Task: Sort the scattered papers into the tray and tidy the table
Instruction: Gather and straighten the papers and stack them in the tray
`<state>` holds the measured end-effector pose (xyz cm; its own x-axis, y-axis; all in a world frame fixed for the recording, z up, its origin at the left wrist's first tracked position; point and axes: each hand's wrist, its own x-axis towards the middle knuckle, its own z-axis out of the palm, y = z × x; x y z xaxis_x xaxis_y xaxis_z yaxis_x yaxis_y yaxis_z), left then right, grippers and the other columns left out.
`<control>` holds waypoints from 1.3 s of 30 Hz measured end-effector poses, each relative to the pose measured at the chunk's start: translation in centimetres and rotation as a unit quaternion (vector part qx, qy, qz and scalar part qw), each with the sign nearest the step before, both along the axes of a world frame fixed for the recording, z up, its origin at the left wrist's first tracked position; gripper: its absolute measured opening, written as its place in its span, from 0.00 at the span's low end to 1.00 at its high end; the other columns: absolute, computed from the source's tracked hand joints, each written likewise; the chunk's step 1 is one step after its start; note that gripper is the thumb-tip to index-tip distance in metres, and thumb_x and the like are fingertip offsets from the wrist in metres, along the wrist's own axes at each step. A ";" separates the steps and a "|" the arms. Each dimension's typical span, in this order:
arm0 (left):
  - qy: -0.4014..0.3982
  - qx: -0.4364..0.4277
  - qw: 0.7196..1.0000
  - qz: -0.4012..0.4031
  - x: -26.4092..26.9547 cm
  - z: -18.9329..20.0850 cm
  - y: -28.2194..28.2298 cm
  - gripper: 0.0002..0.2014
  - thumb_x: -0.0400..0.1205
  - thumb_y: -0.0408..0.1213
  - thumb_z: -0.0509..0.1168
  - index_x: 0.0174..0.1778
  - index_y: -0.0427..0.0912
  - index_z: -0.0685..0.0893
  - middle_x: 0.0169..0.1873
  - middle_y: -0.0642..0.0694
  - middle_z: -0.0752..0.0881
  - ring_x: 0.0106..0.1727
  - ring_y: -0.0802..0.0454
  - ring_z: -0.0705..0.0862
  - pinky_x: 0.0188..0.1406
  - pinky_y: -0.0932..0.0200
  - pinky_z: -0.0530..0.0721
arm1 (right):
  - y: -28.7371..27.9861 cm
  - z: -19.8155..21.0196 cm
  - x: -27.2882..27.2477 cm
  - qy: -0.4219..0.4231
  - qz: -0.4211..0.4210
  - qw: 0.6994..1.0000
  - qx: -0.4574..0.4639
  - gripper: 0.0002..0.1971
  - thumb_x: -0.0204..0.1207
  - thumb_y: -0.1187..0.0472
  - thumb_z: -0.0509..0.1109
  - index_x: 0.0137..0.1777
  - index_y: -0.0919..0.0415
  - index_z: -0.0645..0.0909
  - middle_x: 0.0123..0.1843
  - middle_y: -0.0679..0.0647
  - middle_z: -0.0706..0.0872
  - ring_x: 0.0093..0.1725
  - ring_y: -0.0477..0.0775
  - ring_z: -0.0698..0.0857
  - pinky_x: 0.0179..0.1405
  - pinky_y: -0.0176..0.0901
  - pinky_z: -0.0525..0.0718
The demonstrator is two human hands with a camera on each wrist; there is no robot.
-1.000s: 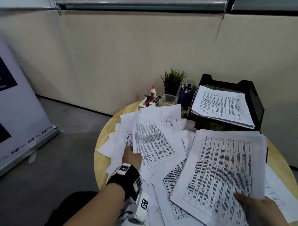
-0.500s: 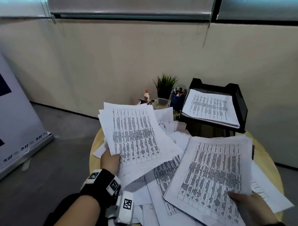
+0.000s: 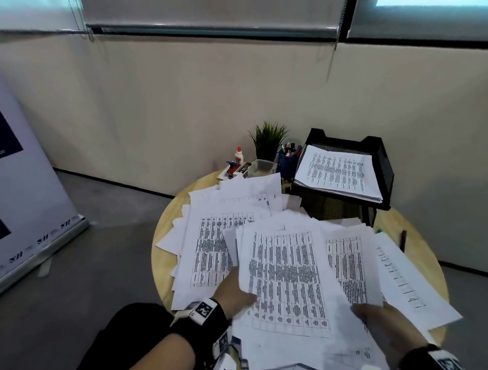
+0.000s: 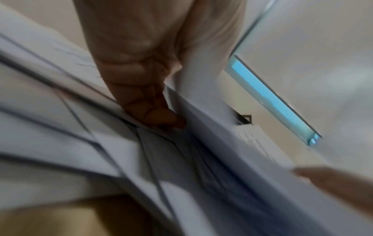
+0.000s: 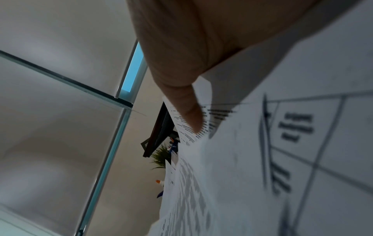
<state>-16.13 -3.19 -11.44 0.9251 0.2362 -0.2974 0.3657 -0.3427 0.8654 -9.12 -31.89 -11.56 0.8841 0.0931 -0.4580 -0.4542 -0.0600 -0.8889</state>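
Printed sheets lie scattered over a round wooden table [image 3: 159,261]. A gathered stack of papers [image 3: 289,278] sits at the near middle, held between both hands. My left hand [image 3: 236,294] grips its left edge, thumb on top; in the left wrist view the fingers [image 4: 157,115] curl under the sheets. My right hand [image 3: 383,318] pinches the stack's lower right corner, its thumb [image 5: 189,115] pressed on the print. More loose papers [image 3: 211,242] lie under and to the left. The black mesh tray [image 3: 381,162] stands at the back right with a pile of sheets [image 3: 337,172] in it.
Behind the papers stand a glue bottle [image 3: 238,155], a small potted plant [image 3: 268,139], a clear box [image 3: 261,167] and a blue pen cup [image 3: 288,160]. A dark pen [image 3: 403,240] lies at the table's right edge. A banner stand [image 3: 19,194] is on the floor at left.
My left hand has carried its lifted sheets to the right and laid them on the stack in my right hand. Both hands now hold one stack.
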 end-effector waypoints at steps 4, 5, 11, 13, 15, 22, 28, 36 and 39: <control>0.009 0.079 0.990 -0.118 0.0 0.1 -0.9 0.26 0.81 0.37 0.63 0.76 0.49 0.67 0.69 0.50 0.79 0.66 0.52 0.79 0.66 0.59 0.76 | 0.5 1.0 -0.6 0.016 0.017 0.999 0.033 0.13 0.70 0.62 0.77 0.51 0.68 0.84 0.47 0.61 0.92 0.47 0.53 0.88 0.52 0.47 0.79; 0.016 0.098 0.986 -0.137 -0.2 0.2 -1.2 0.25 0.83 0.39 0.61 0.77 0.50 0.67 0.70 0.50 0.78 0.68 0.51 0.78 0.67 0.58 0.75 | 0.5 1.2 -0.8 0.019 0.022 0.999 0.036 0.13 0.70 0.66 0.77 0.53 0.71 0.84 0.46 0.66 0.91 0.45 0.58 0.89 0.50 0.48 0.82; -0.020 0.158 0.979 -0.130 0.2 -0.6 -1.8 0.18 0.83 0.52 0.59 0.48 0.37 0.77 0.49 0.44 0.78 0.52 0.48 0.77 0.55 0.59 0.75 | 0.6 0.3 -0.7 0.024 0.031 0.996 0.074 0.51 0.31 0.62 0.91 0.61 0.74 0.79 0.53 0.74 0.87 0.55 0.76 0.86 0.63 0.74 0.77; -0.068 0.135 0.985 -0.080 0.5 -1.3 -1.4 0.26 0.76 0.61 0.59 0.44 0.37 0.79 0.46 0.43 0.81 0.51 0.48 0.79 0.58 0.55 0.79 | 0.4 0.7 -0.7 0.024 0.042 0.994 0.097 0.50 0.33 0.65 0.89 0.64 0.72 0.79 0.56 0.73 0.87 0.57 0.75 0.85 0.67 0.76 0.73; -0.101 0.090 0.990 -0.051 0.7 -1.6 -1.0 0.25 0.75 0.59 0.60 0.55 0.43 0.83 0.51 0.44 0.85 0.56 0.48 0.81 0.61 0.49 0.81 | 0.3 1.7 -0.7 0.020 0.059 0.993 0.096 0.40 0.47 0.73 0.82 0.65 0.71 0.78 0.56 0.71 0.87 0.57 0.74 0.86 0.69 0.75 0.72; -0.034 -0.280 0.959 0.033 0.6 -0.4 0.7 0.28 0.68 0.40 0.77 0.62 0.33 0.81 0.42 0.48 0.90 0.44 0.50 0.88 0.48 0.56 0.86 | 0.9 2.6 -1.0 0.055 0.089 0.985 0.139 0.23 0.65 0.74 0.73 0.63 0.70 0.81 0.58 0.77 0.85 0.58 0.80 0.83 0.66 0.79 0.72; -0.044 -0.342 0.938 0.044 0.2 0.8 1.2 0.30 0.57 0.27 0.80 0.56 0.27 0.82 0.47 0.32 0.90 0.47 0.38 0.89 0.47 0.46 0.87 | 2.6 3.1 -2.7 -0.031 0.106 0.992 0.056 0.20 0.50 0.71 0.72 0.46 0.77 0.84 0.33 0.69 0.87 0.29 0.61 0.85 0.28 0.44 0.82; -0.186 -0.308 0.930 0.072 1.6 6.0 1.5 0.31 0.50 0.30 0.82 0.50 0.34 0.84 0.45 0.37 0.90 0.49 0.38 0.88 0.57 0.41 0.84 | 3.7 6.4 -0.8 -0.185 0.094 0.978 0.021 0.16 0.65 0.61 0.82 0.48 0.71 0.87 0.38 0.64 0.90 0.36 0.59 0.85 0.31 0.44 0.81; -0.258 -0.283 0.922 0.051 2.5 9.7 1.5 0.25 0.59 0.28 0.78 0.51 0.43 0.82 0.43 0.49 0.92 0.50 0.50 0.89 0.53 0.56 0.85 | 4.1 8.5 0.6 -0.222 0.054 0.973 0.041 0.30 0.54 0.57 0.85 0.52 0.76 0.84 0.45 0.66 0.91 0.44 0.63 0.90 0.46 0.57 0.87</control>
<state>-13.66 -1.65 -1.79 0.9593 0.2727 0.0736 -0.1396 0.2312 0.9628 -8.50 -27.82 -3.05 0.9760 0.2170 -0.0200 -0.0189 -0.0070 -0.9998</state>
